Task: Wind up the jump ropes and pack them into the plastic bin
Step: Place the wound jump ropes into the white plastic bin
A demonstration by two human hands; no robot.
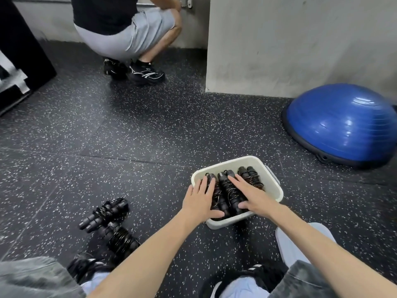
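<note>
Flat fingers (235, 179) atop wound ropes (231, 190) (binned)

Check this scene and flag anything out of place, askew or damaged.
Nothing looks damaged. Two wound jump ropes lie on the floor left of the white bin, not yet packed. The left hand and right hand press flat on the bundles in the bin, which lie side by side.

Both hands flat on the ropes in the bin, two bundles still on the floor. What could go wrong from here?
1. The white bin already looks filled side to side by three wound ropes; the two bundles on the floor would probably have to stack on top.
2. The left hand and right hand only press flat; released coils may spring loose.
</note>
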